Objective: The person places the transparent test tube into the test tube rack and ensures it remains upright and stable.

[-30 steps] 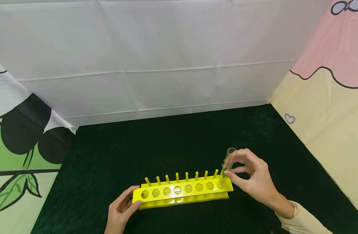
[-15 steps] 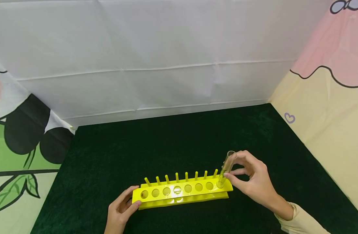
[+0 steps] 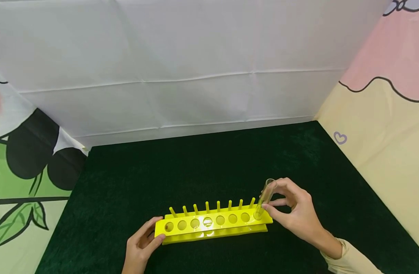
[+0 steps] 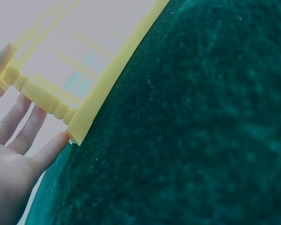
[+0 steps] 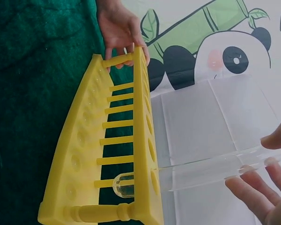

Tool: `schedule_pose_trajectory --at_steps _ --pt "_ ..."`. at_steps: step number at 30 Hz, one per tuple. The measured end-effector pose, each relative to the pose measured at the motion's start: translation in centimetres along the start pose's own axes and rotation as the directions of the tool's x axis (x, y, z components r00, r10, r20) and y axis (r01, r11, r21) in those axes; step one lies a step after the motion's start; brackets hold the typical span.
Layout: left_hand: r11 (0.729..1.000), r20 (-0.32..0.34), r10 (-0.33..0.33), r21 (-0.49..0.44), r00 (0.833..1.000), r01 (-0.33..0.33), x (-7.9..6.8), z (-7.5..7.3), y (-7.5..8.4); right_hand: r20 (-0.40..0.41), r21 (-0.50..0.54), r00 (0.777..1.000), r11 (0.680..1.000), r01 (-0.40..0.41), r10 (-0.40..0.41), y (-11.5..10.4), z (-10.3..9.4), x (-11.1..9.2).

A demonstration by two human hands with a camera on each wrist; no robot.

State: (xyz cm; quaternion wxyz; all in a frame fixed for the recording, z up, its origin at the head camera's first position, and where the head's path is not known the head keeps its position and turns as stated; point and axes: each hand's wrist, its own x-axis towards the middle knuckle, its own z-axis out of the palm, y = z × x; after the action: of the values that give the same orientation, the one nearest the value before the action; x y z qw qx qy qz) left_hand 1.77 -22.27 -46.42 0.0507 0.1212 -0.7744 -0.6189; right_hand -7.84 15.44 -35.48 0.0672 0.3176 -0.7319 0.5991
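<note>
A yellow test tube rack point(image 3: 213, 225) with a row of round holes and a row of pegs behind stands on dark green cloth. My left hand point(image 3: 143, 245) grips its left end, thumb on the front of the top plate. In the left wrist view, those fingers spread along the end post point(image 4: 40, 96). My right hand point(image 3: 295, 207) pinches a clear glass test tube point(image 3: 267, 192) between thumb and fingers. The tube leans slightly, its lower part through the rightmost hole. In the right wrist view, its rounded bottom point(image 5: 125, 184) shows between top plate and base.
Green cloth point(image 3: 195, 171) covers the table around the rack. A white fabric wall point(image 3: 195, 102) rises at the back. Printed curtains flank it, a panda one point(image 3: 31, 152) at left and a pink and cream one point(image 3: 384, 125) at right.
The test tube and my right hand have moved slightly downward, the tube sinking a little lower into the rightmost hole. My left hand and the rack have stayed nearly in place.
</note>
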Motion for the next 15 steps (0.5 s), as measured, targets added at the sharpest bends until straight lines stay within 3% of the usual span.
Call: schedule_pose_trajectory --at_steps 15 --pt "1.000 -0.002 -0.008 0.002 1.000 0.008 -0.04 -0.01 0.20 0.004 0.019 1.000 1.000 -0.019 0.019 0.28 0.15 -0.41"
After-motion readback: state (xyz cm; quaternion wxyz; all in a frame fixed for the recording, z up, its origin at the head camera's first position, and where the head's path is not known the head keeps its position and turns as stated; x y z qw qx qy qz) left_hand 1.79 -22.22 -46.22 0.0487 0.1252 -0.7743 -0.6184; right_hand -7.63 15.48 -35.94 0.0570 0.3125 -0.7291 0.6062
